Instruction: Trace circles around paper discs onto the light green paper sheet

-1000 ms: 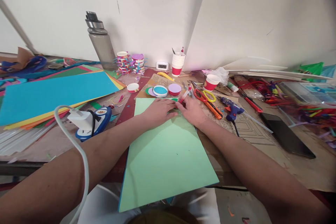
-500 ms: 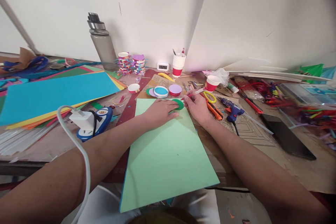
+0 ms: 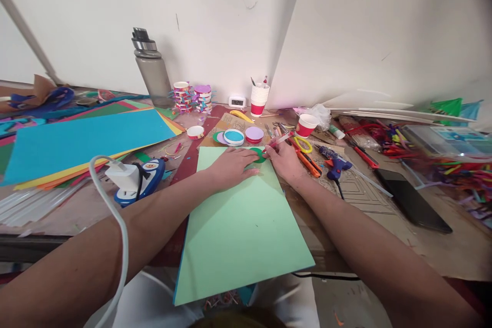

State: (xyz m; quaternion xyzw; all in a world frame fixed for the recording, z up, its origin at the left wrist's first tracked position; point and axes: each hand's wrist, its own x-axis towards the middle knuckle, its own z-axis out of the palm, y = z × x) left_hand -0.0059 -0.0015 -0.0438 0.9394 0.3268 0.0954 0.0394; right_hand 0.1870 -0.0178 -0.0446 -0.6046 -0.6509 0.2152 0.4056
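Observation:
A light green sheet point(image 3: 242, 225) lies in front of me on the table. My left hand point(image 3: 230, 164) rests flat on its far edge, fingers pressing on a dark green paper circle point(image 3: 258, 154). My right hand point(image 3: 282, 160) is just right of that circle, closed round a pink and white pen point(image 3: 280, 140) whose tip points at the circle's right edge. Beyond the sheet lie a blue-topped lid point(image 3: 234, 136) and a purple-topped lid point(image 3: 254, 134).
Coloured sheets topped by a blue sheet point(image 3: 84, 141) fill the left. A white charger and cable point(image 3: 123, 177) lie by my left forearm. A grey bottle point(image 3: 151, 69), red paper cups point(image 3: 306, 125), scissors point(image 3: 303, 144), a blue glue gun point(image 3: 333, 164) and a black phone point(image 3: 411, 200) stand around.
My right hand drew back to the right and uncovered the green circle, then came in again with the pen tip at its edge. The left hand stayed on the circle.

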